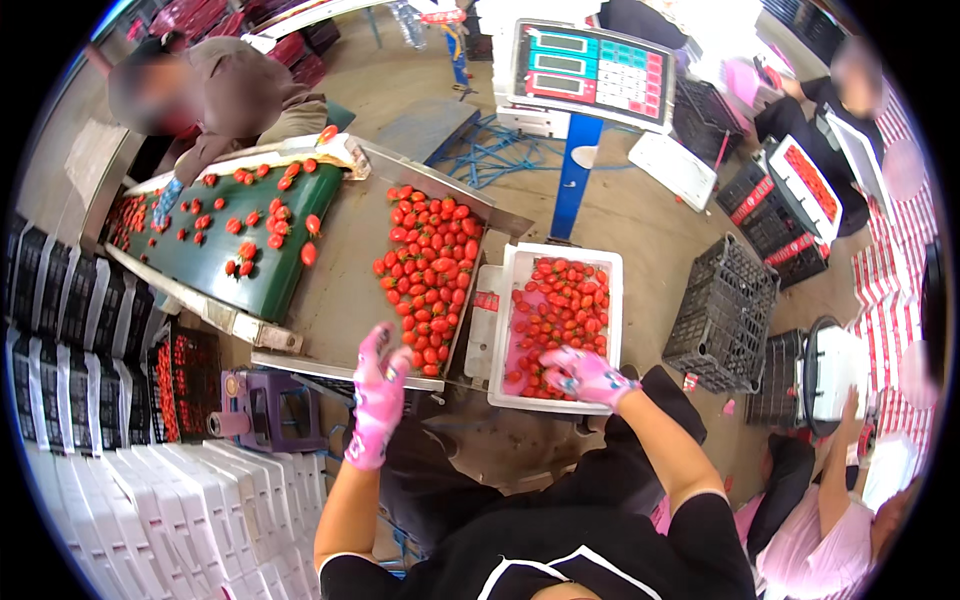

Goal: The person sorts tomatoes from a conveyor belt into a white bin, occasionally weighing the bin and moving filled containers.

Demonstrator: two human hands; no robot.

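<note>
My left hand, in a pink patterned glove, is raised at the near edge of the metal sorting table. Its fingers are apart, and nothing shows in them. Just beyond lies a heap of small red cherry tomatoes. My right hand, gloved the same way, rests over the near part of a white foam box, fingers stretched out across the cherry tomatoes inside. A pink liner shows along the box's left side.
A green conveyor belt carries scattered tomatoes at left, with another person's gloved hand over it. A scale display on a blue post stands beyond the box. Black crates are at right; white foam boxes are stacked lower left.
</note>
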